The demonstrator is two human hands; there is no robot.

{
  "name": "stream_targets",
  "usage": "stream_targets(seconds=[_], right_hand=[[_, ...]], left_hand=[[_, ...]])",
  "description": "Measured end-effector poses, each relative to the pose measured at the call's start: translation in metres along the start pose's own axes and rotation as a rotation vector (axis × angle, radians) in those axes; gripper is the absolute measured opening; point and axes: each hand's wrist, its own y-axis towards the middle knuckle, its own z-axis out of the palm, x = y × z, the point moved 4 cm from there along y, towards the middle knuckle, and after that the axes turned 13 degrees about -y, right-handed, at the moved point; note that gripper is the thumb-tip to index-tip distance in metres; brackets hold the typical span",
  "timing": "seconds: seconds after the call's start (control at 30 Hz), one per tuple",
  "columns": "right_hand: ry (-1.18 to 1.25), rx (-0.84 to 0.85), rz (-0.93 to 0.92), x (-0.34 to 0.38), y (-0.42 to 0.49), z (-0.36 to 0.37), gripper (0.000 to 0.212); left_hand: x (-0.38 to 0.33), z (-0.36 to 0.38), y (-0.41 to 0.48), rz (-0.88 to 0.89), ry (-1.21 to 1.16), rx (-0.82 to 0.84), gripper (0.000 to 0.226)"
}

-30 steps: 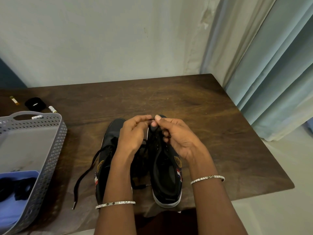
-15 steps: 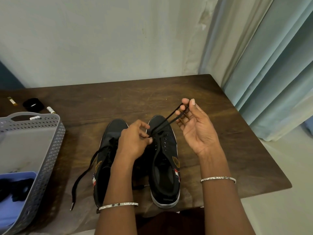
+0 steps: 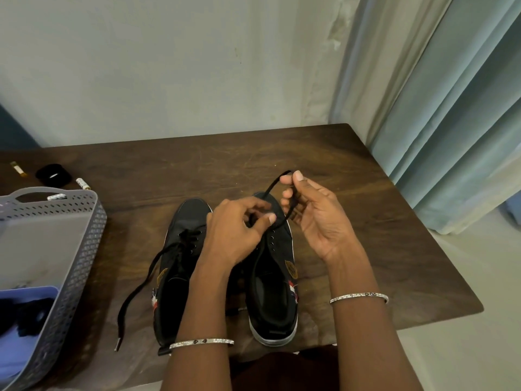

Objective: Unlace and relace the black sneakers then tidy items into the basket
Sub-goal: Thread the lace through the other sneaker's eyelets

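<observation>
Two black sneakers stand side by side, toes to the wall, heels close to the near edge of the table (image 3: 366,235).

The right hand (image 3: 318,218) is raised above the toe of the other sneaker (image 3: 275,277). Thumb and forefinger pinch a loop of lace (image 3: 272,190), whose strands run down to the front eyelets.

The left hand (image 3: 234,235) is curled over those same eyelets, thumb out. It may be nipping the lace, but I cannot tell from here.

The laced sneaker (image 3: 180,266) sits just beside it. Its loose lace end (image 3: 141,283) trails toward the basket (image 3: 84,249) without touching it.

The basket is at the left, well apart from the hands, with a blue tray (image 3: 28,294) inside.

Room to move: bare wood from the toes back to the wall, and more between the other sneaker and the table edge by the curtain (image 3: 451,108).

A black round thing (image 3: 53,174) lies behind the basket.
</observation>
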Motion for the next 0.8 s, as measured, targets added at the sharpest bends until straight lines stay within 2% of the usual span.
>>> stream_targets(seconds=[0.03,0.1,0.2,0.27,0.33,0.43,0.57,0.67,0.8], right_hand=[[-0.034,0.022,0.003,-0.001,0.0,0.003,0.024],[-0.105,0.087,0.014,-0.002,-0.001,0.009,0.023],[-0.183,0.215,0.032,-0.003,-0.005,0.02,0.026],[-0.202,0.279,0.049,-0.004,-0.007,0.026,0.027],[-0.174,0.296,0.065,-0.005,-0.006,0.028,0.028],[-0.01,0.227,0.076,-0.003,-0.002,0.016,0.026],[0.288,0.035,0.058,0.003,-0.001,-0.013,0.024],[0.368,-0.083,0.022,0.007,-0.003,-0.028,0.026],[0.435,-0.157,-0.024,0.009,-0.003,-0.031,0.027]], left_hand=[[-0.003,-0.002,0.001,0.05,-0.055,-0.087,0.016],[-0.007,-0.01,0.001,0.141,-0.106,-0.248,0.025],[-0.009,-0.013,0.001,0.21,-0.012,-0.197,0.042],[-0.008,-0.012,0.0,0.19,0.074,-0.182,0.031],[-0.009,-0.018,0.0,0.183,0.129,-0.267,0.02],[-0.001,-0.032,-0.003,0.085,0.118,-0.449,0.016],[0.012,-0.047,-0.01,-0.089,0.165,-0.621,0.02],[0.009,-0.05,-0.016,-0.16,0.214,-0.684,0.021],[0.008,-0.043,-0.014,-0.195,0.17,-0.666,0.021]])
